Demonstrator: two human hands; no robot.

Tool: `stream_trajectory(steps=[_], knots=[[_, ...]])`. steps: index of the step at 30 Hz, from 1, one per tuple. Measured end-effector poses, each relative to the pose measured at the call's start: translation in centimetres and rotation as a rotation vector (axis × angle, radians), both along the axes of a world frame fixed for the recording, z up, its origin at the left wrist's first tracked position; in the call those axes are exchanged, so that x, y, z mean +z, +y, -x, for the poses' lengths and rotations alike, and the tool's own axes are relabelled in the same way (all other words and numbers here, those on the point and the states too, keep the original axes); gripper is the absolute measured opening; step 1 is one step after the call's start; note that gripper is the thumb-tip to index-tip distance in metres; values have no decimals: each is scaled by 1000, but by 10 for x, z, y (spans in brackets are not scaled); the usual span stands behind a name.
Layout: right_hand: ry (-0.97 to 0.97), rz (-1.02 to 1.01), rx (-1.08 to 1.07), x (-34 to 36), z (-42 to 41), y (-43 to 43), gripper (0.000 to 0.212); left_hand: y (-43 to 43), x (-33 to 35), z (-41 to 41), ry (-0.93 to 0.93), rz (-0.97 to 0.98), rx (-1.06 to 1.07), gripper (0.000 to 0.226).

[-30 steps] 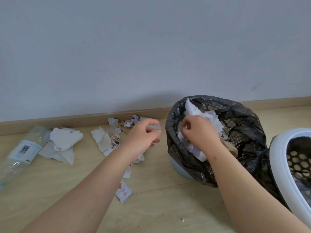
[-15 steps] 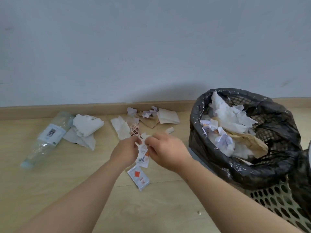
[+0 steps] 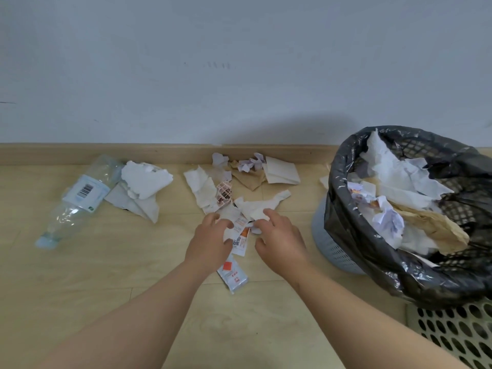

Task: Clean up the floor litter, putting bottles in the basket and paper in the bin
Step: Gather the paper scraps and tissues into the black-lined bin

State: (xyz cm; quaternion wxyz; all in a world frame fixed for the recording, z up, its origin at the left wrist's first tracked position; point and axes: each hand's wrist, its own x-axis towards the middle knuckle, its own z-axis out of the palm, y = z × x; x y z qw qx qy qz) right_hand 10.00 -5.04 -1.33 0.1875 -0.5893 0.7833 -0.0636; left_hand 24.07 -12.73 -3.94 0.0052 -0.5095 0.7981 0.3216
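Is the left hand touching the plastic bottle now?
Apart. The head view shows a wide stretch of bare floor between the left hand and the plastic bottle.

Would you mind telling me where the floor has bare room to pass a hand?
Bare floor near-left, between the bottle and the left forearm, and between both forearms below the sachet. A strip separates the torn white sheet from the paper scraps. Crowded: those scraps under the left hand and right hand; bin and basket fill the right.
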Motion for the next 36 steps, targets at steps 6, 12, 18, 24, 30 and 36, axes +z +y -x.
stream_trajectory(steps=[6,12,18,24,30,36], knots=[[-14,-300,-52,-18,-1,-8,57,-6,-23,3,-255,-127,-152,62],[-79,-102,-148,-29,5,-3,38,-9,-20,-1,-114,-2,81,42],[-283,198,-449,-10,12,-10,12,-13,-1,3,-45,104,247,27],[-315,244,-586,2,17,-7,13,-9,-8,3,-174,-77,-29,55],[-355,95,-558,-4,21,5,46,-2,-12,-1,-285,-57,-132,41],[-147,-182,-404,-36,24,30,30,-1,-15,-9,-295,43,-176,26]])
